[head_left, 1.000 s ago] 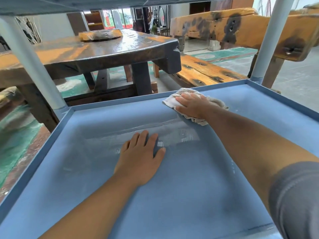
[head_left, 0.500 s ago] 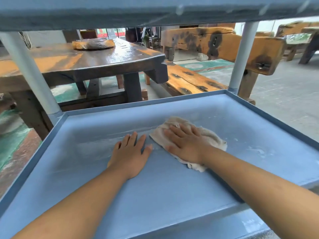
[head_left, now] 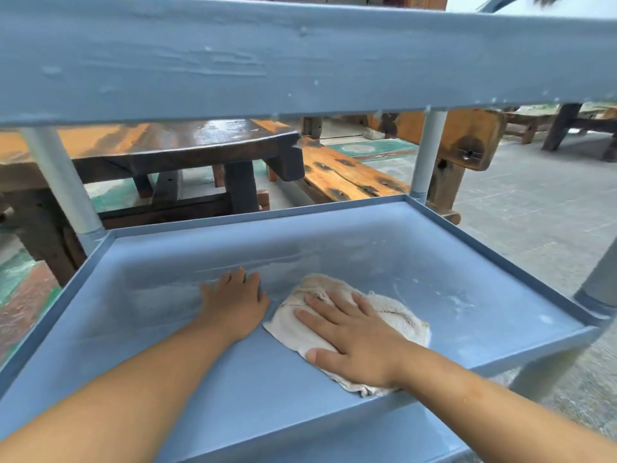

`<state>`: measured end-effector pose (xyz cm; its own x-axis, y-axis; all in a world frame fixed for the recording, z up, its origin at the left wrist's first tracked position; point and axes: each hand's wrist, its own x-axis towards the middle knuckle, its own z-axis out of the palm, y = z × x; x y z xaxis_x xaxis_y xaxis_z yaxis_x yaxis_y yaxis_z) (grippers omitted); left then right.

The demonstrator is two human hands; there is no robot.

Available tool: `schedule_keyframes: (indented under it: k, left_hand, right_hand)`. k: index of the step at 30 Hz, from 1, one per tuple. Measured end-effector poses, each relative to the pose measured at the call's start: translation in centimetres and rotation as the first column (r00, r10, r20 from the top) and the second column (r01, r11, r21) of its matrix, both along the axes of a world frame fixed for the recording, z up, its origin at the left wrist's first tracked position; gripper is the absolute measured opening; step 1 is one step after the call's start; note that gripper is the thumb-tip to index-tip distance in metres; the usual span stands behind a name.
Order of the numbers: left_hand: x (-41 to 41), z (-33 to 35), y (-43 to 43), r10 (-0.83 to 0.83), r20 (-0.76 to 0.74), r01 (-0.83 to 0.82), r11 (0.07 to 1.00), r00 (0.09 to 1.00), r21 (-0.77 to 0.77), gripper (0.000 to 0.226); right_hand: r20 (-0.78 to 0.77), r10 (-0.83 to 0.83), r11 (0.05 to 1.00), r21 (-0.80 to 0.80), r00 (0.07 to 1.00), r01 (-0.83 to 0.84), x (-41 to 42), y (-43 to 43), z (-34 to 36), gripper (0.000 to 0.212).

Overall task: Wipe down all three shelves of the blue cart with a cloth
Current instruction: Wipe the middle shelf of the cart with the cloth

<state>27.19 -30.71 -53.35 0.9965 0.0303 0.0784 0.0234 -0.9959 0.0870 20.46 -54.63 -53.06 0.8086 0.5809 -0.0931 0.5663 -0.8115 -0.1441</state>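
The blue cart's middle shelf (head_left: 334, 242) fills the lower view, with wet streaks and white specks on its surface. A crumpled off-white cloth (head_left: 397, 314) lies on it, right of centre near the front. My right hand (head_left: 354, 339) presses flat on the cloth with fingers straight and spread. My left hand (head_left: 235, 304) rests flat on the bare shelf just left of the cloth, fingers pointing away from me. The shelf above (head_left: 300, 58) crosses the top of the view, its edge wet with drops.
Grey cart posts stand at the far left (head_left: 60, 182) and far right (head_left: 429, 152) corners, and a third post (head_left: 601, 279) rises at the right. Beyond the cart are a dark wooden table (head_left: 187, 145), an orange wooden bench (head_left: 347, 177) and a grey floor (head_left: 534, 215).
My right hand has dragged the cloth from the far edge of the shelf toward me and to the front right. My left hand stayed flat. My head rose, bringing the upper shelf into view.
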Motion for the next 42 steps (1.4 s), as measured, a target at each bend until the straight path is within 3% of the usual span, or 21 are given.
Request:
schedule_keyframes:
  k: [2, 4, 5, 7, 15, 18, 22, 26, 34, 39, 42]
  left_hand:
    - [1.0, 1.4, -2.7, 0.105, 0.071, -0.082, 0.958, 0.992, -0.274, 0.032]
    - [1.3, 1.8, -5.2, 0.19, 0.147, -0.053, 0.766, 0.971, -0.641, 0.029]
    - [1.3, 1.5, -6.1, 0.219, 0.183, -0.01, 0.667, 0.958, -0.745, 0.031]
    - [0.9, 0.7, -6.7, 0.231, 0.234, 0.065, 0.568, 0.944, -0.821, 0.039]
    - [1.9, -0.1, -6.1, 0.18, 0.249, 0.131, 0.496, 0.951, -0.858, 0.053]
    - [1.9, -0.2, -5.9, 0.152, 0.264, 0.149, 0.523, 0.953, -0.839, 0.053]
    - [1.8, -0.8, -6.2, 0.069, 0.258, 0.159, 0.631, 0.964, -0.76, 0.055]
    - [2.0, -1.0, -6.3, 0.001, 0.281, 0.188, 0.742, 0.96, -0.644, 0.059]
    - [2.0, -1.5, -6.7, -0.089, 0.236, 0.192, 0.866, 0.968, -0.462, 0.055]
    - [2.3, -1.5, -7.1, -0.171, 0.197, 0.228, 0.92, 0.965, -0.318, 0.051]
    - [2.3, -1.4, -7.5, -0.142, 0.173, 0.193, 0.924, 0.975, -0.33, 0.05]
  right_hand:
    - [0.011, 0.004, 1.0, 0.005, 1.0, -0.005, 0.1, 0.0, -0.2, 0.065]
    - [0.02, 0.018, 1.0, 0.014, 1.0, -0.018, 0.4, -0.2, -0.5, 0.066]
    - [0.031, 0.028, 0.999, 0.023, 0.999, -0.029, 0.7, -0.4, -0.6, 0.067]
    - [0.053, 0.065, 0.997, 0.033, 0.996, -0.067, 1.7, -0.8, -0.4, 0.068]
    - [0.091, 0.111, 0.99, 0.076, 0.99, -0.118, 9.5, -2.0, 0.2, 0.067]
    - [0.094, 0.039, 0.997, 0.057, 0.995, -0.044, 13.9, -2.3, -0.1, 0.071]
    - [0.116, -0.075, 0.997, 0.038, 0.99, 0.071, 20.6, -2.9, -0.6, 0.081]
    - [0.15, -0.194, 0.98, 0.063, 0.969, 0.187, 26.4, -4.0, -0.7, 0.075]
    - [0.076, -0.565, 0.825, 0.062, 0.822, 0.561, 30.4, -4.5, -0.4, 0.074]
    - [0.084, -0.591, 0.807, 0.043, 0.803, 0.589, 29.4, -4.1, -0.4, 0.074]
    - [0.11, -0.525, 0.851, 0.04, 0.844, 0.524, 27.1, -4.0, -0.7, 0.077]
